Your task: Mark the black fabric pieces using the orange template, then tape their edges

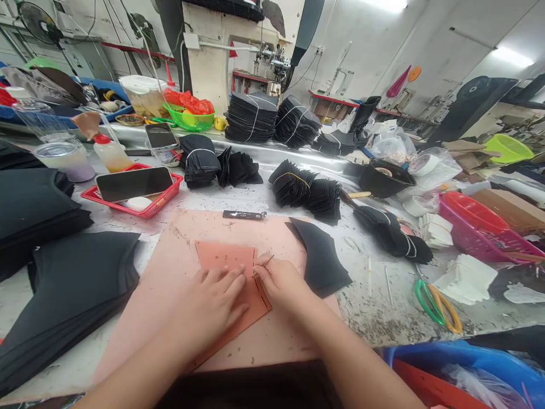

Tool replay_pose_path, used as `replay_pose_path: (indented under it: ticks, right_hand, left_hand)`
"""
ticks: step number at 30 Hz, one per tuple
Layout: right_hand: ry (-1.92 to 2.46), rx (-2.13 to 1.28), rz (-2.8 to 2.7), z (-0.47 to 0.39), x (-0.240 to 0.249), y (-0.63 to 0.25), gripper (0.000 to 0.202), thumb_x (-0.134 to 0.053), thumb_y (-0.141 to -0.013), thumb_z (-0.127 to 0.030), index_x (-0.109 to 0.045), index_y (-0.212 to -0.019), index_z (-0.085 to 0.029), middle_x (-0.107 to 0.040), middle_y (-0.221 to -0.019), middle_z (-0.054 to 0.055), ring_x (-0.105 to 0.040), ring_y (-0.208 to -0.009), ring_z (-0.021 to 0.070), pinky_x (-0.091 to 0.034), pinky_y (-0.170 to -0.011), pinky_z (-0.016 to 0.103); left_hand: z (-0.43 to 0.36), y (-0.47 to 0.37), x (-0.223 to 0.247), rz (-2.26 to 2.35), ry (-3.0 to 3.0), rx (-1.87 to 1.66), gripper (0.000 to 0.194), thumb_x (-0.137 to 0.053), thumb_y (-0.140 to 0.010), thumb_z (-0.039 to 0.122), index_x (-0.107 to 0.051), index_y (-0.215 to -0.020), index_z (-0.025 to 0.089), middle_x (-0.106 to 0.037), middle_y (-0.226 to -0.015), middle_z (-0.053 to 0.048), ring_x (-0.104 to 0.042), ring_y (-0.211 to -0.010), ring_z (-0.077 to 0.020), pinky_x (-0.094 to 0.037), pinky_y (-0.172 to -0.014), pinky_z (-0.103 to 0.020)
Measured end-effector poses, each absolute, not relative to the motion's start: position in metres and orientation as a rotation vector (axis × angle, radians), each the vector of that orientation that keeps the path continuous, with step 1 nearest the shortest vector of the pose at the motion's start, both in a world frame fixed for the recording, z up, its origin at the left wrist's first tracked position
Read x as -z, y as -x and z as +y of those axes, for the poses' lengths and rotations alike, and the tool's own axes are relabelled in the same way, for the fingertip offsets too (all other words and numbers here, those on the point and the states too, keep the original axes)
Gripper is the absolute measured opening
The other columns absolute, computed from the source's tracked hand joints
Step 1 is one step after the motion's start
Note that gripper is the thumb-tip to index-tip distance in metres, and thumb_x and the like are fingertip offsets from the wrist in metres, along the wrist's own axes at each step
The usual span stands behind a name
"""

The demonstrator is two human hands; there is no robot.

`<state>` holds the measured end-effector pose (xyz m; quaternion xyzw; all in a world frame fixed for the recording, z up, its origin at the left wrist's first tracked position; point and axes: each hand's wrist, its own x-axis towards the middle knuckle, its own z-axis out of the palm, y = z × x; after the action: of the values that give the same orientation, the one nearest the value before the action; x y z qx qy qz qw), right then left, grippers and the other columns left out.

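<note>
An orange-pink template [225, 255] with dark slots and small markings lies on the pale pink mat [162, 318]. My left hand [217, 295] rests flat on the template with its fingers spread. My right hand [275, 278] pinches a thin pen-like tool [268, 261] close to the slots at the template's right side. Its tip is too small to make out. Right of my right hand, a curved black piece [321, 258] lies partly on the mat. A narrow black packet [244, 215] sits at the mat's far edge.
Stacks of black pieces [76, 284] lie at the left. A red basket [159, 209] holds a phone [134, 184]. Tied black bundles [306, 190] stand behind the mat. Green-and-orange scissors [438, 304] lie at the right, above a blue tub [468, 355].
</note>
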<state>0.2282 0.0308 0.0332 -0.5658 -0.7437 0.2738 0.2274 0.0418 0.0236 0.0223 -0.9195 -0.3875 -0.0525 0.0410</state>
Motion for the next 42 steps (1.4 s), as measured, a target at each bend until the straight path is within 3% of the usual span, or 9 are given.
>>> replay_pose_path:
  ticks: [4,10,15,31,42]
  right_hand:
    - [1.524,-0.804,-2.07,0.033,-0.035,-0.231,0.017,-0.044,-0.092,-0.018,-0.06,-0.085,-0.019,-0.068,-0.081,0.003,-0.064,-0.077,0.017,-0.045,-0.072,0.026]
    - [1.659,-0.691,-2.004,0.057,-0.039,-0.232,0.02,-0.04,-0.094,-0.02,-0.057,-0.084,-0.019,-0.068,-0.078,0.003,-0.064,-0.076,0.0166,-0.043,-0.071,0.025]
    - [1.707,-0.604,-2.083,0.078,-0.04,-0.227,0.016,-0.043,-0.093,-0.018,-0.058,-0.089,-0.018,-0.069,-0.08,0.004,-0.064,-0.078,0.0178,-0.043,-0.072,0.025]
    - [1.734,-0.41,-2.129,0.046,-0.025,-0.221,0.023,-0.039,-0.092,-0.02,-0.061,-0.092,-0.018,-0.068,-0.088,0.009,-0.061,-0.083,0.0209,-0.044,-0.074,0.029]
    - [1.492,-0.427,-2.078,-0.043,-0.024,-0.234,0.03,-0.034,-0.094,-0.023,-0.059,-0.08,-0.021,-0.064,-0.07,0.005,-0.058,-0.066,0.0171,-0.044,-0.06,0.027]
  left_hand:
    - [0.03,-0.04,-0.019,-1.104,2.847,0.148,0.038,-0.052,-0.086,0.043,-0.057,-0.116,0.019,-0.058,-0.125,-0.006,-0.053,-0.096,-0.0268,-0.039,-0.082,-0.041]
    - [0.042,-0.038,-0.014,-1.034,2.908,0.187,0.05,-0.055,-0.082,0.049,-0.054,-0.121,0.017,-0.057,-0.125,-0.007,-0.043,-0.121,-0.0285,-0.028,-0.103,-0.04]
    - [0.045,-0.038,-0.013,-1.043,2.94,0.179,0.052,-0.048,-0.084,0.054,-0.054,-0.123,0.021,-0.053,-0.132,-0.005,-0.044,-0.12,-0.0286,-0.03,-0.1,-0.04]
    - [0.043,-0.04,-0.009,-1.103,2.983,0.181,0.056,-0.047,-0.085,0.054,-0.049,-0.129,0.02,-0.052,-0.134,-0.007,-0.04,-0.126,-0.0296,-0.027,-0.103,-0.042]
    - [0.042,-0.041,-0.006,-1.126,3.011,0.197,0.051,-0.047,-0.086,0.051,-0.051,-0.127,0.022,-0.048,-0.138,-0.007,-0.037,-0.129,-0.0304,-0.024,-0.106,-0.045]
